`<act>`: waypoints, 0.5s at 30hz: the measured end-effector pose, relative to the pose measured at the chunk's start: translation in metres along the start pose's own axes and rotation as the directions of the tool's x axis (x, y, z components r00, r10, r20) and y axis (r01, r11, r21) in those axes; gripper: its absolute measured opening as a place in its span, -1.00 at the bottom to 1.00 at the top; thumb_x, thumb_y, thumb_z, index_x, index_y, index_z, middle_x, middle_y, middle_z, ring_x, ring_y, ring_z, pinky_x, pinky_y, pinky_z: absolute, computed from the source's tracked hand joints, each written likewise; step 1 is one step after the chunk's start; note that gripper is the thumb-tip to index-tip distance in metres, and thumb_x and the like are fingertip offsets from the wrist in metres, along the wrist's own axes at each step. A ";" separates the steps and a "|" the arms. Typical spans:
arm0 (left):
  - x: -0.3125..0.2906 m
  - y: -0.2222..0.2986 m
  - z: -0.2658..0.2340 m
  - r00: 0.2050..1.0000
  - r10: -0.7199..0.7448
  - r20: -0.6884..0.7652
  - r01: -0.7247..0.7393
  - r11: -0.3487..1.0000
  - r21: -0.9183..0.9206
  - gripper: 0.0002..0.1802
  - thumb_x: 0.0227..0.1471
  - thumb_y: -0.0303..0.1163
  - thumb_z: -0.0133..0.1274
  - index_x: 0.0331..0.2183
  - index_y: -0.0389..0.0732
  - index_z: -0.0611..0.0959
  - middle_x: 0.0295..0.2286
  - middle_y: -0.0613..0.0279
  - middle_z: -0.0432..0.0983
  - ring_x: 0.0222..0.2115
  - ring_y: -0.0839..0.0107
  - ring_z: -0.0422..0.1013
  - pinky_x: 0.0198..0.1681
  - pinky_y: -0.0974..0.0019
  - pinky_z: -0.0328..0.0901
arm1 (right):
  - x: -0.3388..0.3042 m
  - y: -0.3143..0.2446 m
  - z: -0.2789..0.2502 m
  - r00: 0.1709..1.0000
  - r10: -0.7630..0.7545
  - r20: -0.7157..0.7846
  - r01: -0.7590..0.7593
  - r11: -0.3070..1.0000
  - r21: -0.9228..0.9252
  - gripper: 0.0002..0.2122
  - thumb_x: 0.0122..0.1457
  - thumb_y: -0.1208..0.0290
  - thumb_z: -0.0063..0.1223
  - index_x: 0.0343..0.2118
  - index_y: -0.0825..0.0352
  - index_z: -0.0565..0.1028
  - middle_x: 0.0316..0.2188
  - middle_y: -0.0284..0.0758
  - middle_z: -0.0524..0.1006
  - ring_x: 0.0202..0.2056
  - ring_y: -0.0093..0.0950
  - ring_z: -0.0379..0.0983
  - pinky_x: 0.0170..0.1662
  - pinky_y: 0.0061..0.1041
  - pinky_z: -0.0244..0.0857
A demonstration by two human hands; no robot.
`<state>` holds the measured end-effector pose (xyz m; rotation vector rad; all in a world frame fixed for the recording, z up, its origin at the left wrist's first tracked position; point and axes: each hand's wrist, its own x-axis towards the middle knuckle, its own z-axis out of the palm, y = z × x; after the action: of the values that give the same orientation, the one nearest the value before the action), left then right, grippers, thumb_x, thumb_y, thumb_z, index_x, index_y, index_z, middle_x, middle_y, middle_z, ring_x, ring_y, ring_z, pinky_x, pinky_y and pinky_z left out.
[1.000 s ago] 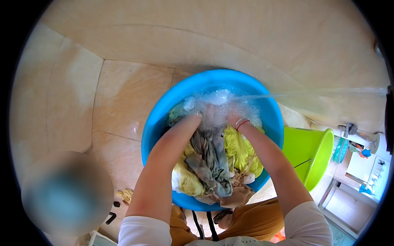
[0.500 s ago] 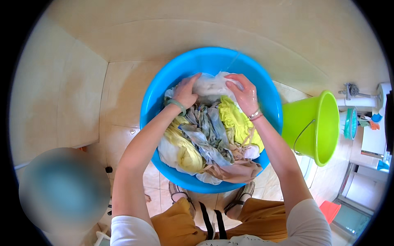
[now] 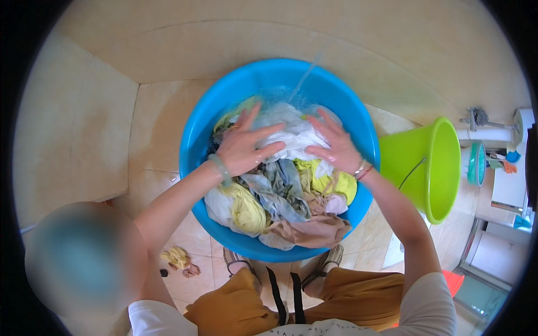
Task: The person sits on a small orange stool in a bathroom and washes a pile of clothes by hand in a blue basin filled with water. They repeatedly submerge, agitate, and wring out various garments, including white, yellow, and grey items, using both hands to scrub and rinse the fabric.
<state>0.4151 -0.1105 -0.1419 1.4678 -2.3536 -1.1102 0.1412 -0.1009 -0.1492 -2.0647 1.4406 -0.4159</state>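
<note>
A large round blue basin (image 3: pixel 193 151) holds wet laundry. My left hand (image 3: pixel 244 147), fingers spread, rests on a white cloth (image 3: pixel 297 140) at the far side of the pile. My right hand (image 3: pixel 337 147) lies at the cloth's right edge, its fingers also apart. Neither hand grips anything. Nearer to me are a grey-blue patterned garment (image 3: pixel 280 187), a bright yellow one (image 3: pixel 339 183), a pale yellow one (image 3: pixel 249 210) and a beige-brown one (image 3: pixel 319 231). A thin stream of water (image 3: pixel 305 75) falls into the basin's far side.
A lime-green bucket (image 3: pixel 412 162) with a wire handle lies tilted right of the basin. Some yellow and pinkish cloth (image 3: pixel 178 259) lies on the tiled floor at the left. A blurred round shape (image 3: pixel 84 263) covers the lower left. Tiled wall (image 3: pixel 269 39) rises behind the basin.
My hands have let go of the white cloth and opened flat over it, moving nearer to me. The cloth now lies lower on the pile, and the water stream shows more plainly.
</note>
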 end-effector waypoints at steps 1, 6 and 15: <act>0.011 0.004 0.007 0.999 -0.018 0.041 0.015 0.998 0.064 -0.43 0.07 0.17 -0.12 0.11 0.32 0.38 0.26 -0.02 -0.21 0.25 -0.11 -0.20 0.24 -0.02 -0.13 | 0.003 0.011 0.018 0.997 -0.027 0.069 0.032 0.996 -0.079 -0.36 0.00 -0.12 0.10 0.16 0.01 0.28 0.26 -0.26 0.05 0.24 -0.05 0.00 0.16 0.02 -0.01; 0.046 -0.013 0.040 0.988 -0.139 0.064 0.121 0.967 0.226 -0.45 0.16 0.13 -0.34 0.19 0.49 0.14 0.27 0.04 -0.32 0.25 -0.17 -0.26 0.14 -0.40 -0.19 | 0.040 0.016 0.048 0.986 -0.025 0.164 0.073 0.954 -0.292 -0.41 0.07 -0.05 0.01 0.11 0.19 0.31 0.20 -0.19 0.14 0.18 -0.02 0.06 0.08 0.13 0.00; 0.117 -0.023 0.037 0.912 -0.406 0.054 0.402 0.913 0.063 -0.46 0.10 -0.23 -0.12 0.09 -0.26 0.32 -0.02 -0.17 0.30 -0.11 0.01 0.39 -0.11 0.02 0.31 | 0.114 0.025 0.076 0.942 0.313 0.118 -0.241 0.880 -0.409 -0.51 0.15 0.03 -0.08 -0.02 0.35 0.37 -0.28 -0.07 0.54 -0.26 -0.19 0.50 -0.17 -0.22 0.36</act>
<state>0.3537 -0.1943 -0.2119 2.0339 -2.1871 -1.2062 0.2068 -0.1911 -0.2326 -2.0755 1.7824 0.1917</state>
